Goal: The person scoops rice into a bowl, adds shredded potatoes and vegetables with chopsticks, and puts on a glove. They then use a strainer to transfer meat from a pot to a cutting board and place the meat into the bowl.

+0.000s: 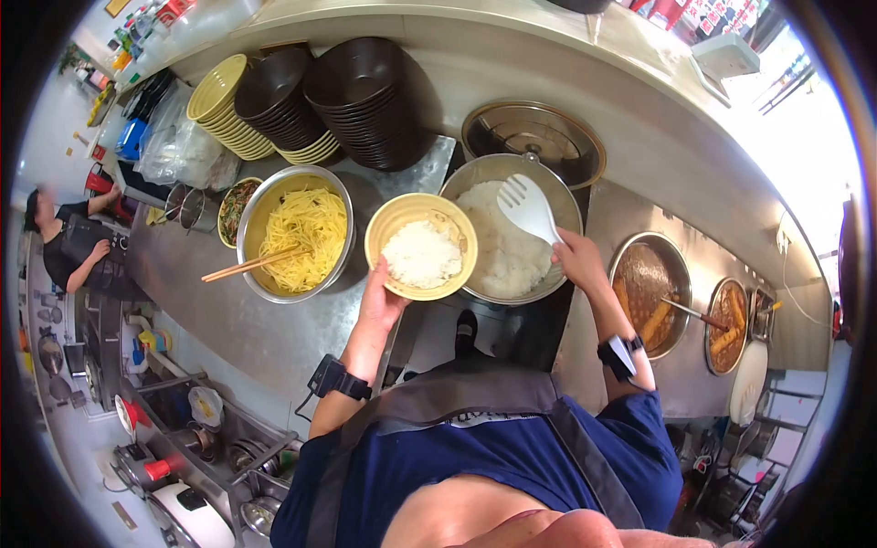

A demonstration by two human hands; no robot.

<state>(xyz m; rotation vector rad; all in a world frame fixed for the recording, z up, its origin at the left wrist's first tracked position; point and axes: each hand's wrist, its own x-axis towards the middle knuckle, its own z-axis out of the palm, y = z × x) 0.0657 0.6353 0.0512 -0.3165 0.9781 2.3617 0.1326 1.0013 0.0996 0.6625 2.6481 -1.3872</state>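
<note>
My left hand (378, 303) grips the near rim of a yellow bowl (376, 228), which holds a mound of white rice (422, 253). In my right hand (577, 259) is a white rice paddle (528, 206) with a slotted tip, held by its handle. The paddle is over a large metal pot (575, 212) of cooked rice (502, 256), its tip pointing away to the upper left. The bowl overlaps the pot's left edge in this view. Left of the bowl stands a steel bowl (245, 212) of yellow shredded food (306, 224), with wooden chopsticks (251, 265) resting in it.
Stacks of dark bowls (364, 100) and yellow bowls (219, 96) stand at the back left. A round metal lid (539, 128) leans behind the rice pot. Right are two pots of brown stew (650, 260). Another person (78, 242) stands at the far left.
</note>
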